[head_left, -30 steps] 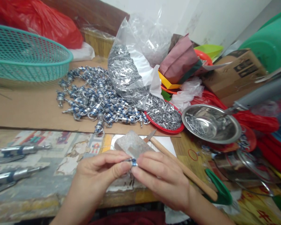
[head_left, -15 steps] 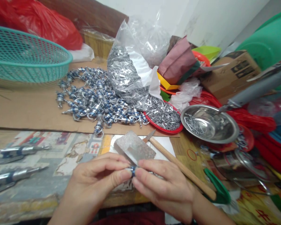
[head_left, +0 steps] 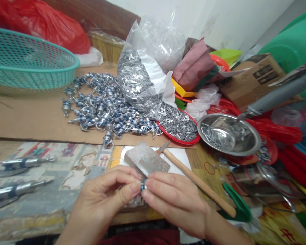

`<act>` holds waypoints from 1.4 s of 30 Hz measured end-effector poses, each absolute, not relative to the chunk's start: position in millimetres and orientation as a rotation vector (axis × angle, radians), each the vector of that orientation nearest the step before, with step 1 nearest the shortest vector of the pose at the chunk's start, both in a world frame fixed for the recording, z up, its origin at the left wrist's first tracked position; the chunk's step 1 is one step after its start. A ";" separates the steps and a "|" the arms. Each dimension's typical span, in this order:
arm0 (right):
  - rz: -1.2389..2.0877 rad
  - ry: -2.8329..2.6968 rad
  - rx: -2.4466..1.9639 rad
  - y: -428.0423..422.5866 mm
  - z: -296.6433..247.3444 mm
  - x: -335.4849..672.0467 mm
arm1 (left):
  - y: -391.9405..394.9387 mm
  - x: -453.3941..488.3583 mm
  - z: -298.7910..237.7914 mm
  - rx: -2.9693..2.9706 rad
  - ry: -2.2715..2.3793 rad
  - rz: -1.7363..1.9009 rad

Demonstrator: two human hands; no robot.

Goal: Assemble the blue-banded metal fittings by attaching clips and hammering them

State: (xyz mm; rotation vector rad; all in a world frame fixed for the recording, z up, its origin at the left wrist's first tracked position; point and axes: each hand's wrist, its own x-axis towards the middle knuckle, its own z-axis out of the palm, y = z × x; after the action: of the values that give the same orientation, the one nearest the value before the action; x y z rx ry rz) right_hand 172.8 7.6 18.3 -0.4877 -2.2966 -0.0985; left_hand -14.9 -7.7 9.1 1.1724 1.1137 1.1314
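Note:
Between my hands is a small blue-and-silver metal fitting (head_left: 143,185), mostly covered by fingers. My left hand (head_left: 105,192) pinches its left end between thumb and fingertips. From the other side, my right hand (head_left: 177,197) grips it with closed fingers. Just beyond my fingertips lies a grey metal block (head_left: 148,159). A wooden-handled hammer (head_left: 197,182) slants away to the right of it, near a pointed blade (head_left: 164,146). Two larger blue-and-silver fittings, such as this one (head_left: 17,190), lie at the left.
Similar fittings (head_left: 99,105) are heaped on cardboard (head_left: 28,119). Behind the block stand a clear bag (head_left: 135,81) and a red dish (head_left: 177,141) of small metal pieces. A steel bowl (head_left: 253,146) holds pins at the right. A turquoise basket (head_left: 33,75) stands at far left.
Both hands shift slightly left with the fitting, and its blue band shows more clearly between the fingertips. The right hand's fingers lie straighter and closer together. Other things stay in place.

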 end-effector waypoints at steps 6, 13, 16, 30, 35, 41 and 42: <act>0.081 -2.232 -0.663 1.8 16.0 165.6 | -5.0 -9.6 8.0 1.105 1.182 1.165; 0.499 -2.006 -0.919 -5.1 24.0 159.0 | -14.1 5.6 8.2 0.695 1.186 1.177; 0.634 -2.131 -1.005 14.0 30.1 174.3 | -12.9 8.4 5.6 0.679 1.134 1.150; -0.001 -2.100 -1.920 139.2 0.7 253.8 | 7.4 0.9 0.0 0.775 0.979 0.991; 0.157 -2.074 -1.785 112.2 23.9 242.6 | 10.4 -0.8 -2.4 0.681 0.985 1.027; 0.667 -2.424 -1.121 48.1 41.3 187.9 | 12.7 -2.4 -2.4 0.700 0.978 1.018; 0.671 -2.443 -1.057 42.8 40.6 181.7 | 12.8 -2.3 -2.4 0.698 0.976 1.022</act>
State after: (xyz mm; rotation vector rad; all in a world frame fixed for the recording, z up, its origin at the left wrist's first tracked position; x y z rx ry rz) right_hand 181.7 42.8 40.6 -1.0565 -2.4429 0.6713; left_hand -2.3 12.8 -2.4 0.6983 0.9764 1.0217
